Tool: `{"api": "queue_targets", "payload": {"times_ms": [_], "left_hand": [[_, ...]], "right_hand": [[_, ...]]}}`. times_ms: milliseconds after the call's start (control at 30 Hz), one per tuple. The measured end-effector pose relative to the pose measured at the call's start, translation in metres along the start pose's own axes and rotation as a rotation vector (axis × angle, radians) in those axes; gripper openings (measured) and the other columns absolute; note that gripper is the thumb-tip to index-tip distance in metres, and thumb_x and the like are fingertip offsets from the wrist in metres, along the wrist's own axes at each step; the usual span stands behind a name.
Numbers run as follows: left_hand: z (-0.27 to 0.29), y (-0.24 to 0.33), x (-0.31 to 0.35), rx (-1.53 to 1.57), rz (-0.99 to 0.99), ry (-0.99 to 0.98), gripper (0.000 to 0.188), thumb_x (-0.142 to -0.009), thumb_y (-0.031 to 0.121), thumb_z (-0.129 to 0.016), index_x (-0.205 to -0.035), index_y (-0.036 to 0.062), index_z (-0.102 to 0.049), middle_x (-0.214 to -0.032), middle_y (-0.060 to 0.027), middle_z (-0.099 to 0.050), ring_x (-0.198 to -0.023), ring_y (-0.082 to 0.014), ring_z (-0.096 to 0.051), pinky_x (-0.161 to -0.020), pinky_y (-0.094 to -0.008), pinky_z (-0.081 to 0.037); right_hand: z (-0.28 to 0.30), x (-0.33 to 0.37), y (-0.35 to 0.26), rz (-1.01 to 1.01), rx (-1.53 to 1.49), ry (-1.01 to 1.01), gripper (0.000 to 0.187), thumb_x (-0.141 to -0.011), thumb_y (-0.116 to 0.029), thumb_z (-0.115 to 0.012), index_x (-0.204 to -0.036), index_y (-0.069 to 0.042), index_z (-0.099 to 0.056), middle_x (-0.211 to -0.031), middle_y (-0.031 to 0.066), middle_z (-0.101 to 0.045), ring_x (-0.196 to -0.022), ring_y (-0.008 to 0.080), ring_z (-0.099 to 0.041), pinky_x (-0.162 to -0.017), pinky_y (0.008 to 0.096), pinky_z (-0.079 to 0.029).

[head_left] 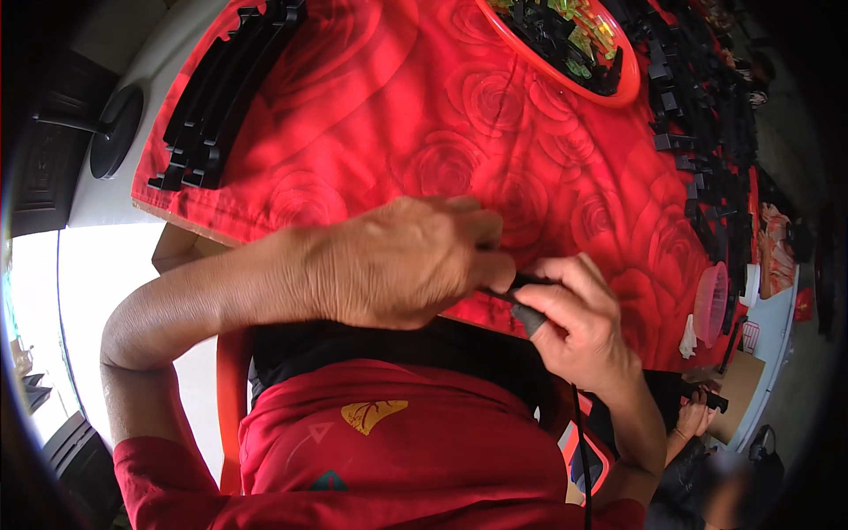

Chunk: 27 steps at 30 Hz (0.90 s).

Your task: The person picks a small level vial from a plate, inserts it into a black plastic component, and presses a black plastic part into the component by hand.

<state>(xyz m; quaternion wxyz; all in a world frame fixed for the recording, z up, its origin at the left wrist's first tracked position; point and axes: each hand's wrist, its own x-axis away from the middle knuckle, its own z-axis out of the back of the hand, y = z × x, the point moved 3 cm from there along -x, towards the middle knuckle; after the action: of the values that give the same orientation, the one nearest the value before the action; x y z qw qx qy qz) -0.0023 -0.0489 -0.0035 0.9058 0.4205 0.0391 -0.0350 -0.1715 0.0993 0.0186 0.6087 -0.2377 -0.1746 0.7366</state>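
Above the near edge of the red rose-patterned tablecloth, my two hands come together at a small dark black piece. My left hand is closed with its back facing up, its fingertips pressed on the left end of the piece. From the right, my right hand pinches the other end between thumb and fingers. A dark grey covering shows at the right thumb tip. Most of the piece is hidden by my fingers, so its exact kind cannot be made out.
Long black plastic strips lie at the far left. A red bowl of black and yellow-green pieces stands far right, beside many black parts. A pink basket sits at right. Another person's hand works nearby. A black cable hangs down.
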Motion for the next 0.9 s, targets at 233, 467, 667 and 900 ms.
{"api": "queue_targets", "payload": {"times_ms": [233,467,667,900], "left_hand": [[-0.009,0.000,0.002,-0.251,-0.135,0.182,0.024,-0.081,0.020,-0.070,-0.104,0.0131,-0.073,-0.105,-0.0061,-0.061,-0.094,-0.0222,-0.062,-0.072,-0.0381,-0.057],[-0.010,-0.004,-0.003,-0.188,-0.122,0.142,0.027,-0.077,0.023,-0.071,-0.102,0.0123,-0.074,-0.104,-0.0056,-0.062,-0.091,-0.0213,-0.062,-0.073,-0.0352,-0.056],[-0.010,-0.005,-0.002,-0.197,-0.146,0.165,0.030,-0.071,0.024,-0.075,-0.098,0.0119,-0.076,-0.104,-0.0068,-0.063,-0.089,-0.0221,-0.062,-0.070,-0.0368,-0.057],[-0.012,-0.005,-0.001,-0.196,-0.159,0.166,0.034,-0.066,0.024,-0.076,-0.097,0.0113,-0.076,-0.103,-0.0074,-0.064,-0.089,-0.0222,-0.063,-0.067,-0.0342,-0.059]], "right_hand": [[-0.013,0.014,0.020,0.113,0.036,0.074,0.046,-0.061,0.005,-0.079,-0.104,-0.009,-0.075,-0.104,0.0102,-0.065,-0.083,0.0256,-0.063,-0.063,0.0353,-0.054],[-0.011,0.007,0.020,0.132,0.000,0.064,0.031,-0.072,0.002,-0.078,-0.101,-0.008,-0.076,-0.102,0.0116,-0.067,-0.079,0.0244,-0.064,-0.061,0.0341,-0.056],[-0.007,-0.004,0.016,0.128,-0.050,-0.008,0.027,-0.074,-0.001,-0.079,-0.100,-0.006,-0.077,-0.100,0.0120,-0.066,-0.078,0.0237,-0.064,-0.062,0.0336,-0.057],[-0.012,-0.004,0.017,0.112,-0.099,-0.016,0.027,-0.073,-0.003,-0.081,-0.100,-0.006,-0.078,-0.100,0.0111,-0.067,-0.077,0.0232,-0.064,-0.063,0.0336,-0.056]]}}
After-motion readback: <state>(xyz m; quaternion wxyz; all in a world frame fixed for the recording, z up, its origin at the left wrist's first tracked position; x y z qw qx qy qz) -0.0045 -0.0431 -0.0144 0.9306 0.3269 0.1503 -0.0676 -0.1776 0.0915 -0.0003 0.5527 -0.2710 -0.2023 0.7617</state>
